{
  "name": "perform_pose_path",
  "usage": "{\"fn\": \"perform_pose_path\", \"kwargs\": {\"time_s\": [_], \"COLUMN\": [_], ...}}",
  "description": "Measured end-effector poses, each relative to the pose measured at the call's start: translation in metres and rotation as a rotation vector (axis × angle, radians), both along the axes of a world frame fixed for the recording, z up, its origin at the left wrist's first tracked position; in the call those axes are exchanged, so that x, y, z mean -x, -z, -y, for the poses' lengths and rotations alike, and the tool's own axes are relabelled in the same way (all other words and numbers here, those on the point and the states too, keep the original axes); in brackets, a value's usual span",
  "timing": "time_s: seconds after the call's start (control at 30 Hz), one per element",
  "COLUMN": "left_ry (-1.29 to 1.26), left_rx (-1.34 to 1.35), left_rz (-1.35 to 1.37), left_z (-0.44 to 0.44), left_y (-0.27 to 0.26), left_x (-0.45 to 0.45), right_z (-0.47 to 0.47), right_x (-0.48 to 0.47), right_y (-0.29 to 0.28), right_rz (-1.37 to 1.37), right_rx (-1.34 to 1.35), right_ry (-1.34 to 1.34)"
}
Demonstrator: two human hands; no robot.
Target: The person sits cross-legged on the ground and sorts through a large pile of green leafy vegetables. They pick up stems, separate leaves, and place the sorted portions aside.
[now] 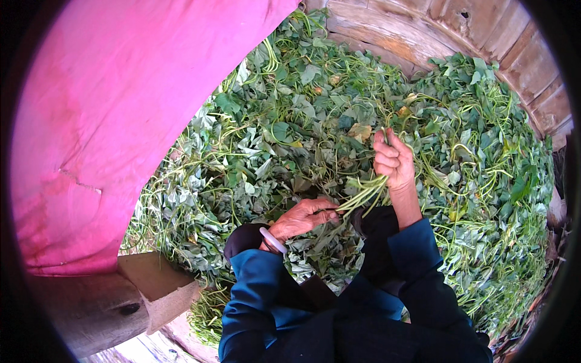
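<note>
In my right hand (394,159) is a small bunch of green leaf stems (367,189), its ends hanging down toward the left. My left hand (306,218) reaches across from the lower left, with its fingertips on the lower part of those stems. A pale bangle (273,240) circles the left wrist. Around and beneath both hands lies a wide heap of cut leafy vines (290,131), with long stems and some yellowed leaves. What the left fingertips pinch is partly hidden by the hand itself.
A large pink cloth (113,113) hangs along the left side. Below it sits a wooden beam (91,308) with a squared end block (156,277). Wooden plank walls (399,36) border the heap at the upper right. A separate bundle of stems (209,313) lies by my left sleeve.
</note>
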State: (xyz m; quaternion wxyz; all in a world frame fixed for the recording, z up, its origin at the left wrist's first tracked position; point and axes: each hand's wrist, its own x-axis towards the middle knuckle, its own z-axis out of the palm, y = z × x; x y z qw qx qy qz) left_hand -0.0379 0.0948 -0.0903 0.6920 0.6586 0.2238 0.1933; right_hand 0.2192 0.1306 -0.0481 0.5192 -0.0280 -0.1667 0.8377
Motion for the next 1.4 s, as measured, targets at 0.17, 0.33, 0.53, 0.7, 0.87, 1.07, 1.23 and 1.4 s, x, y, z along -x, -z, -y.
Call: {"fn": "perform_pose_path", "kwargs": {"time_s": [0.17, 0.33, 0.53, 0.7, 0.87, 1.07, 1.23, 1.4], "left_ry": [0.015, -0.146, -0.419, -0.511, -0.198, 0.121, 0.0, -0.216], "left_rx": [-0.034, -0.013, -0.165, -0.104, 0.167, 0.316, 0.338, 0.308], "left_rz": [0.016, -0.032, -0.205, -0.085, -0.03, 0.102, -0.007, 0.035], "left_z": [0.0, 0.003, 0.007, 0.003, 0.004, 0.02, 0.027, 0.023], "left_y": [0.007, 0.008, 0.018, 0.023, 0.013, 0.009, 0.009, 0.004], "left_x": [0.001, -0.002, -0.01, -0.004, -0.008, -0.021, -0.017, -0.005], "right_z": [-0.004, -0.006, -0.003, -0.003, -0.006, -0.01, -0.007, -0.002], "right_x": [-0.013, -0.015, -0.002, -0.015, -0.016, -0.016, -0.033, -0.043], "right_y": [0.004, 0.007, 0.006, -0.004, 0.006, 0.016, 0.011, 0.006], "right_rz": [-0.031, -0.011, 0.043, 0.026, -0.158, -0.235, -0.262, -0.281], "right_rx": [0.094, 0.144, 0.099, 0.099, 0.155, 0.185, 0.163, 0.056], "right_ry": [0.142, 0.209, 0.235, 0.507, 0.351, 0.414, 0.489, 0.489]}}
